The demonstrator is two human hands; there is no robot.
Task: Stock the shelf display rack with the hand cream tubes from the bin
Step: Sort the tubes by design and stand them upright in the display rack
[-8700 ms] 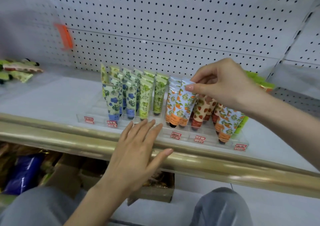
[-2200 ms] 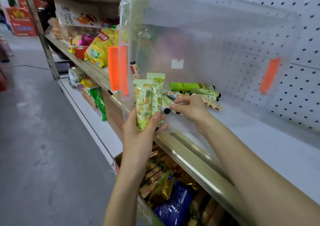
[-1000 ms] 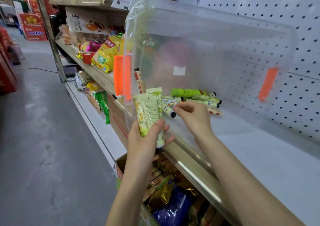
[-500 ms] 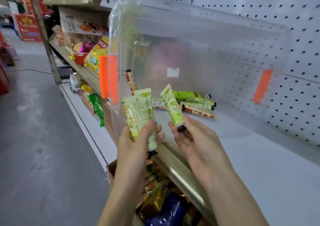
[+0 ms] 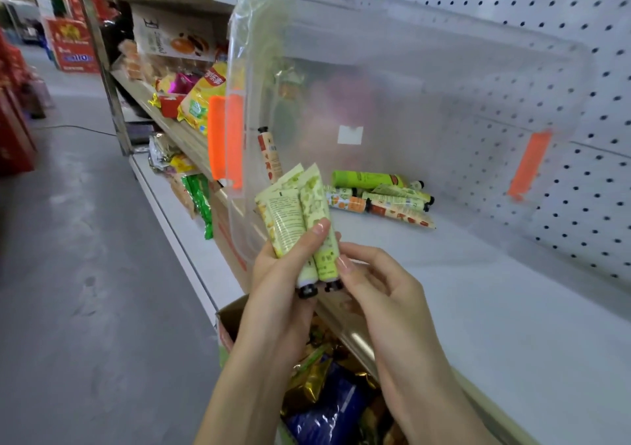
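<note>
My left hand grips a small bunch of green and yellow hand cream tubes, caps down, thumb across their fronts. My right hand is beside it, and its fingertips pinch the lower side of the rightmost tube in the bunch. Behind the hands a clear plastic bin with orange latches lies on its side on the white shelf. Several more tubes lie inside it, and one tube leans upright against its left wall. The display rack is out of view.
An open cardboard box of foil snack packs sits under the shelf's gold front edge. Snack bags fill the shelf further left. White pegboard backs the shelf. Grey aisle floor lies to the left.
My right hand took a green tube out of the bin and brought it against the tubes in my left hand. Both hands have come down and closer together in front of the bin.
</note>
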